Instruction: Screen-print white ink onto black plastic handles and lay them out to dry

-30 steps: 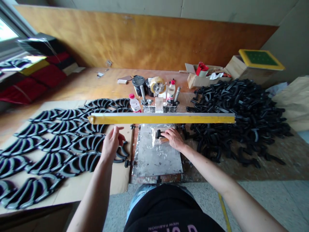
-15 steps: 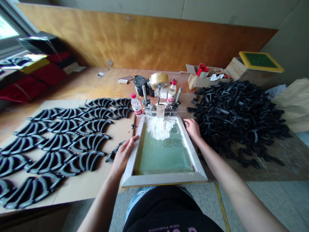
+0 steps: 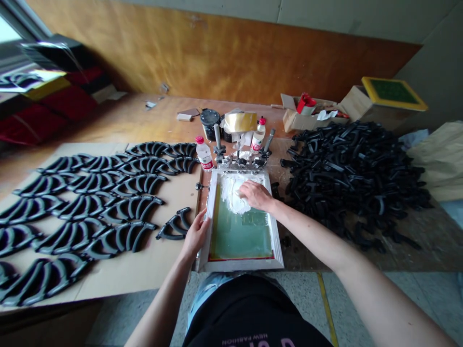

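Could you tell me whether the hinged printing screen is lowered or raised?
Lowered: the white-framed green mesh screen lies flat, left hand on its edge.

Soft daylight enters from a bright, overexposed window [image 3: 10, 36] at the far left, leaving the wide wooden worktable [image 3: 119, 125] evenly lit with only faint shadows. The wide lens bends straight lines at the edges. The centre is sharp, while the near corners look slightly soft.

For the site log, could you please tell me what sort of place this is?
Probably a small screen-printing workshop. The left hand steadies a printing screen with white ink on it, the right hand rests on that ink, and black curved parts lie in rows beside a heaped pile.
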A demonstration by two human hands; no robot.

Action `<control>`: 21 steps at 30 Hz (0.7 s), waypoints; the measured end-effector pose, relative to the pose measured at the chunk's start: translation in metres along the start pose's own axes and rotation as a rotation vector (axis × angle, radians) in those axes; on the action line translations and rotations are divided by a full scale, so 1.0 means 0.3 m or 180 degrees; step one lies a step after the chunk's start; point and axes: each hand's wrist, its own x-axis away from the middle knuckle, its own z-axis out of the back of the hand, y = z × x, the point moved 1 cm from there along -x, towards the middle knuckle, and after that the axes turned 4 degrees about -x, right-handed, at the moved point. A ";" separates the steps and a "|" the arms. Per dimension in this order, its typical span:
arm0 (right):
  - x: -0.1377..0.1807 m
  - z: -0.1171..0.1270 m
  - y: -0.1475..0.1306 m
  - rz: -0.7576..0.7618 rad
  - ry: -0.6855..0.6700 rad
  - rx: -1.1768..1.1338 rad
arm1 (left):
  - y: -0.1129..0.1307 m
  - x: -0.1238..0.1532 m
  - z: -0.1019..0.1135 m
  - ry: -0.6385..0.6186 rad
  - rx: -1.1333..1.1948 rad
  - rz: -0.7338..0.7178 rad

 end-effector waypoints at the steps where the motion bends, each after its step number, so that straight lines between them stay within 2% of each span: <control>1: 0.030 0.014 -0.005 0.0284 -0.0075 -0.0087 | -0.001 0.001 -0.002 -0.0008 0.0028 -0.0005; 3: 0.062 0.046 -0.009 0.0694 -0.0254 -0.0240 | -0.001 0.002 -0.005 -0.0041 0.0046 -0.0017; 5: 0.058 0.066 -0.006 0.0755 -0.0323 -0.0346 | 0.003 0.004 -0.005 -0.0061 0.0036 -0.0027; 9: 0.044 0.029 -0.012 0.0472 0.0188 -0.0251 | 0.022 0.011 0.000 -0.0072 0.0088 0.0031; 11: 0.073 -0.004 -0.027 0.0589 0.0392 -0.0196 | 0.031 0.014 0.002 -0.0091 0.0128 0.0068; 14: 0.108 -0.010 -0.033 0.0830 0.0357 -0.0316 | 0.042 0.018 0.005 -0.0046 0.0100 0.0112; 17: 0.050 0.040 -0.003 0.0532 0.0368 -0.0464 | 0.072 0.031 0.021 -0.0094 0.0104 0.0157; 21: -0.112 0.127 0.071 -0.0367 0.0621 -0.0413 | 0.172 0.064 0.080 -0.0203 0.0261 0.0068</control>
